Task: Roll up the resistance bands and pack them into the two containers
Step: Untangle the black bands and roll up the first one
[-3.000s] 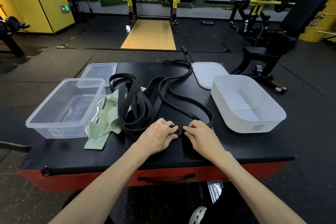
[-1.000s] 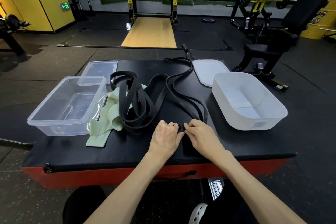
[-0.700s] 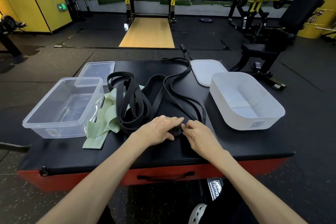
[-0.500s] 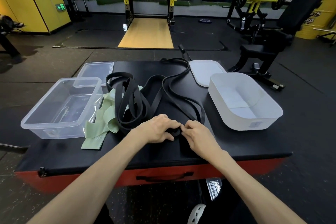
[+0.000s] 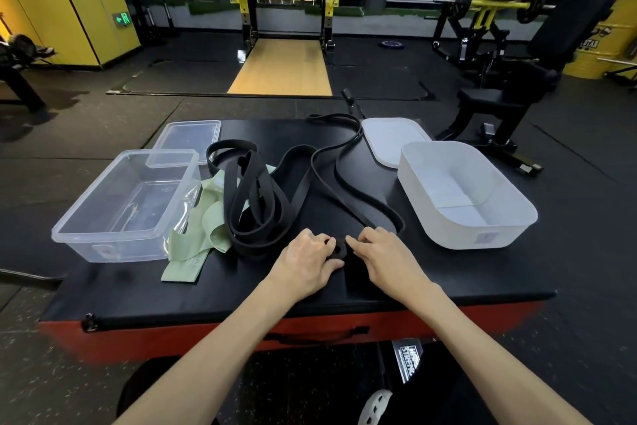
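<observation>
A thin black resistance band [image 5: 348, 190] runs from the far edge of the black padded platform [image 5: 138, 290] to its near middle, where its end forms a small tight roll [image 5: 339, 250]. My left hand [image 5: 305, 262] and my right hand [image 5: 387, 252] pinch that roll from either side. Wider black bands [image 5: 251, 204] lie looped in a heap to the left, over light green bands [image 5: 200, 228]. A clear container [image 5: 120, 207] stands at the left and a white container [image 5: 462, 193] at the right, both with nothing in them.
A clear lid [image 5: 188, 142] lies behind the clear container and a white lid [image 5: 389, 138] behind the white one. The platform has a red front with a black handle [image 5: 313, 335]. Gym machines [image 5: 499, 45] and a squat rack [image 5: 286, 4] stand on the dark floor beyond.
The roll at the near end of the thin band has grown a little, and the band's loop has drawn closer to my hands. Both hands stayed at the platform's near middle.
</observation>
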A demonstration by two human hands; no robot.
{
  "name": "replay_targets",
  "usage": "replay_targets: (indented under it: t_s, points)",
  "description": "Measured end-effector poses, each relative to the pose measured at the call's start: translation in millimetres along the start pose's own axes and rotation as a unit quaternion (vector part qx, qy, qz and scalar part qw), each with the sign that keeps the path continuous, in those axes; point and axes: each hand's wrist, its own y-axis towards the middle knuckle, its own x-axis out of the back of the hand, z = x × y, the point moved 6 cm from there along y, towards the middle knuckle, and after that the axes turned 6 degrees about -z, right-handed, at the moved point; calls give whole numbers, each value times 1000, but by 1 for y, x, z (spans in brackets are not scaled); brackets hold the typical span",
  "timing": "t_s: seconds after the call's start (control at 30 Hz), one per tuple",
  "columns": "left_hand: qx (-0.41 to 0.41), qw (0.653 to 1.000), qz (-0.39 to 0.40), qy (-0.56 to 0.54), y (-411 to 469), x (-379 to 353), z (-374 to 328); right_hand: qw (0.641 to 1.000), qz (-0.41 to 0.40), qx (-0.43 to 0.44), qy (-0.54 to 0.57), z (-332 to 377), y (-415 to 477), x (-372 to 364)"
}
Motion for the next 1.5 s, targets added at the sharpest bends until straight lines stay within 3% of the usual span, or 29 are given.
replay_targets:
  t_s: [0.23,0.37,0.5,0.63,0.73,0.83,1.0,1.13,1.5]
  points:
    - [63,997,-52,18,-8,3,-9,996,-7,-44,76,5,-3,-5]
    - [38,995,-85,28,-8,3,-9,997,-18,-30,69,5,-5,-6]
    - [23,999,-33,-35,-2,3,-3,999,-25,8,23,7,-2,-6]
    - [-49,984,91,-146,13,15,2,999,-16,34,17,8,-2,-9]
    - [-107,976,143,-127,26,17,7,999,-9,30,21,6,-2,-10]
    - [-106,975,156,-118,29,9,11,999,-5,24,29,7,-2,-9]
    - [-114,985,65,-116,15,11,8,997,-41,-19,62,6,-4,0]
    - [-76,990,-20,-120,1,8,6,997,-48,-22,59,7,-5,4]
    - [21,992,-115,-47,-10,6,-8,999,-30,-21,20,5,-9,1]
